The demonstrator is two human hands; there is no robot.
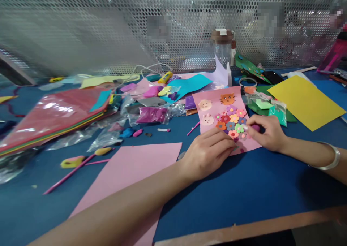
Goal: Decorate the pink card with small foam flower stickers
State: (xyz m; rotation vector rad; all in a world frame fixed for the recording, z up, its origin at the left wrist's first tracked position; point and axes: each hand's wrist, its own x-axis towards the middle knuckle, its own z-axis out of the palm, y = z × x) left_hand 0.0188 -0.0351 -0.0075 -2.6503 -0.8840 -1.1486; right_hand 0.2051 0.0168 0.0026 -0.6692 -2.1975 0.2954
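My L hand (206,151) lies over the decorated card's (213,97) near-left edge, fingers bent, prob. steadying it; can't tell if it's gripping anything. R hand (267,133) at card's R side, fingers closed round purple lump (255,128), tips by clay flowers (230,126). Card's flat on table (271,181); plain pink sheet (143,170) L of it, prob. for elbow room.

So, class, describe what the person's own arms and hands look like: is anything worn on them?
Both the left hand and the right hand are bare, with no gloves. No sleeve shows on either forearm as far as the picture reaches. The right arm wears a shiny, silvery, rounded bracelet; no bracelet shows on the left arm. Any fine markings on the bracelet are too small to tell.
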